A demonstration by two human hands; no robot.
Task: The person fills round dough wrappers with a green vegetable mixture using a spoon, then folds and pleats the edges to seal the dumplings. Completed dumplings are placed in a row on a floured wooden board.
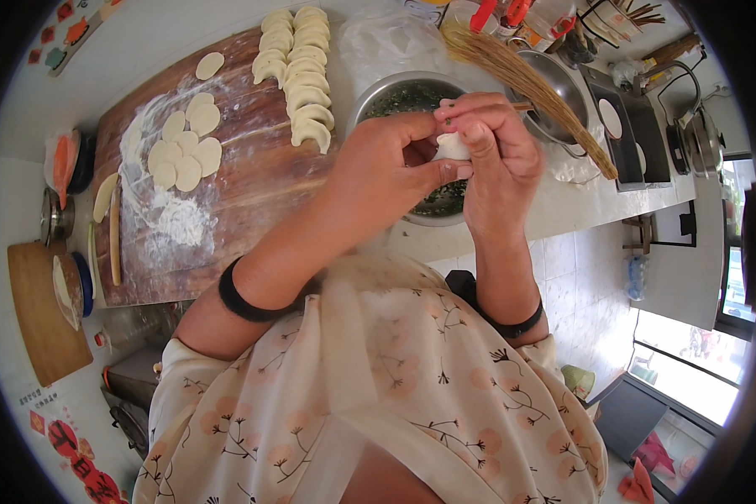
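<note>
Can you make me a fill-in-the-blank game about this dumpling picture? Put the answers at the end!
1. The left hand and right hand hold a dumpling over a metal bowl with filling coloured dark ____.
2. The folded dumplings on the wooden board stand in ____ long rows.
3. The wooden board lies to the person's ____ of the metal bowl.

Missing words: green; two; left.

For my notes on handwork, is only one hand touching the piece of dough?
No, the left hand and the right hand both hold the piece of dough between them.
</note>
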